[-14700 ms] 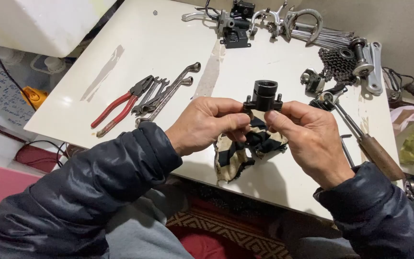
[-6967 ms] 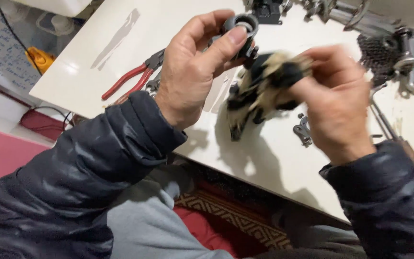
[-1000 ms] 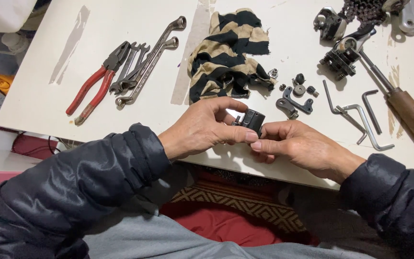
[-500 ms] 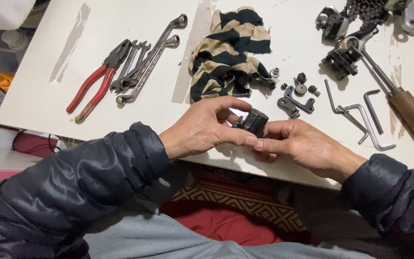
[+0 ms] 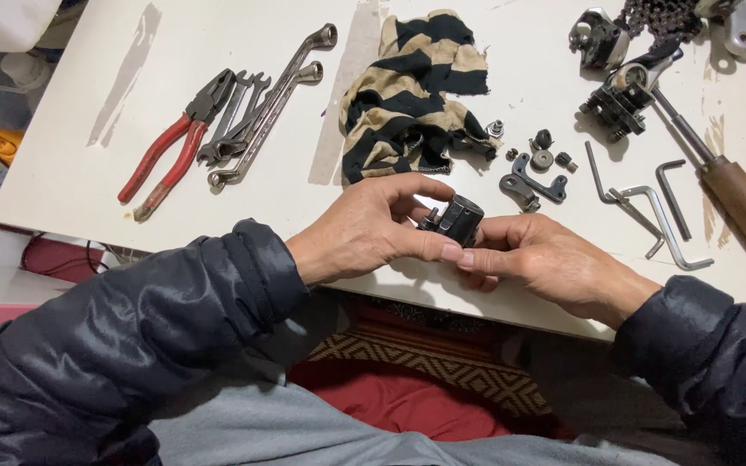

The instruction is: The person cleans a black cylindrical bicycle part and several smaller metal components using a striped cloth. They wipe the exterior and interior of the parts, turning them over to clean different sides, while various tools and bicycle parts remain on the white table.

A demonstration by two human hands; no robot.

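A small black cylindrical metal part (image 5: 458,218) with a short bolt end sits between both hands, just above the front edge of the white table (image 5: 218,52). My left hand (image 5: 373,229) grips it from the left, thumb underneath and fingers arched over it. My right hand (image 5: 546,259) holds it from the right with thumb and fingertips. Both arms are in dark padded sleeves.
A striped black-and-tan rag (image 5: 412,95) lies behind the hands. Red-handled pliers (image 5: 174,147) and several spanners (image 5: 261,103) lie to the left. Small black parts (image 5: 537,168), hex keys (image 5: 649,203), a wooden-handled tool (image 5: 727,194) and a chain with bike parts (image 5: 641,43) lie on the right.
Since seven seconds ago the rag has left my right hand and lies on the table. Over the last second both hands stay on the black part, shifted slightly.
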